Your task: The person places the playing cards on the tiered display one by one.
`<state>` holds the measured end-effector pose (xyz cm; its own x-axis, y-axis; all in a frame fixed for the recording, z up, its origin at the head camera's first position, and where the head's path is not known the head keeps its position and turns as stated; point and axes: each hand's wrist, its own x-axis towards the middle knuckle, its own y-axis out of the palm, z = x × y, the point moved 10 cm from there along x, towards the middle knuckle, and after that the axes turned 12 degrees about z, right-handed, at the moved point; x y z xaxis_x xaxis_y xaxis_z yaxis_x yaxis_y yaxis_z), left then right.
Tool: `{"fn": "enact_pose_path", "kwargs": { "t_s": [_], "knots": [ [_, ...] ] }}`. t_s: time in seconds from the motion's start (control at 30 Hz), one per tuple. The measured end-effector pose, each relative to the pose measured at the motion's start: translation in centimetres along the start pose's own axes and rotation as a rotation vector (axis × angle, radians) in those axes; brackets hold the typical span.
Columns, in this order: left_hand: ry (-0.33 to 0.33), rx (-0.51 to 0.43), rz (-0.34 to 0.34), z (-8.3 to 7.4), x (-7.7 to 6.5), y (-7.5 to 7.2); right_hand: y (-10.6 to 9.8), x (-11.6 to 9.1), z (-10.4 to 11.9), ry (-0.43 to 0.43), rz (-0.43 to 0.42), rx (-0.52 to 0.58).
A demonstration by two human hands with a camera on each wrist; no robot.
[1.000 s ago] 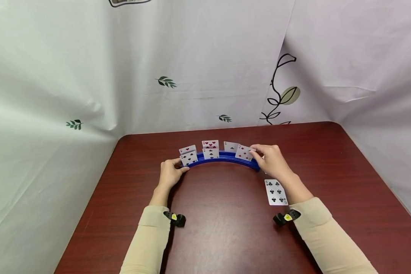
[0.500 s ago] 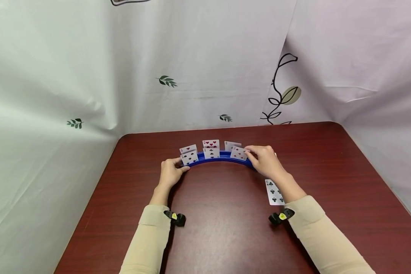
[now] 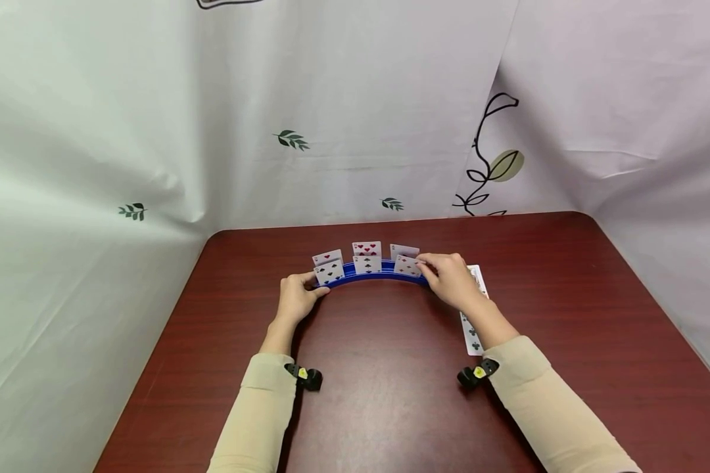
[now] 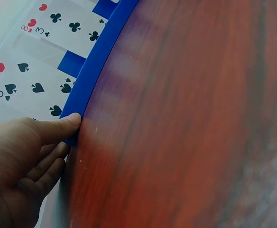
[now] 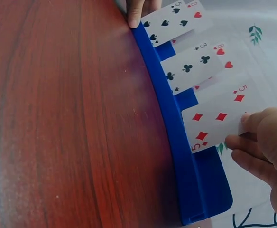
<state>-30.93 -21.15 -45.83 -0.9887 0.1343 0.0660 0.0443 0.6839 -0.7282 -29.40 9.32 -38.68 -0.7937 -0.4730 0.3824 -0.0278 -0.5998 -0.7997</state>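
A curved blue card holder [image 3: 363, 276] stands on the table, with playing cards upright in two rows. My left hand [image 3: 296, 301] grips its left end, thumb on the front edge. At the right, my right hand [image 3: 452, 282] pinches the five of diamonds [image 5: 217, 118] by its side edge; the card's bottom edge is at the holder's front row. A black-marked card [image 3: 404, 250] rises behind it, mostly covered. The three of clubs [image 3: 367, 265] stands in front of the eight of hearts [image 3: 367, 247]. Leftmost, the five of spades [image 3: 329, 272] partly covers the two of hearts [image 3: 328, 257].
Beside my right forearm the six of clubs [image 3: 472, 335] lies face up on the brown table [image 3: 384, 368]. Another card [image 3: 478, 277] lies beyond it, partly hidden by my right hand. A white patterned cloth [image 3: 343, 98] hangs behind and around the table.
My right hand has moved left with the five of diamonds, bringing it lower and in front of the black-marked card. The far loose card shows more. My left hand stays on the holder.
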Motion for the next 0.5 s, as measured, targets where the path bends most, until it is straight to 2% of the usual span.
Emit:
{"fn": "enact_pose_path", "kwargs": {
  "t_s": [0.27, 0.5],
  "knots": [
    [0.001, -0.01, -0.004, 0.0, 0.0, 0.0, 0.9, 0.5, -0.1, 0.032, 0.068, -0.023],
    [-0.004, -0.013, -0.005, 0.2, 0.0, 0.0, 1.1, 0.5, 0.0, 0.026, 0.069, -0.025]
  ]
}}
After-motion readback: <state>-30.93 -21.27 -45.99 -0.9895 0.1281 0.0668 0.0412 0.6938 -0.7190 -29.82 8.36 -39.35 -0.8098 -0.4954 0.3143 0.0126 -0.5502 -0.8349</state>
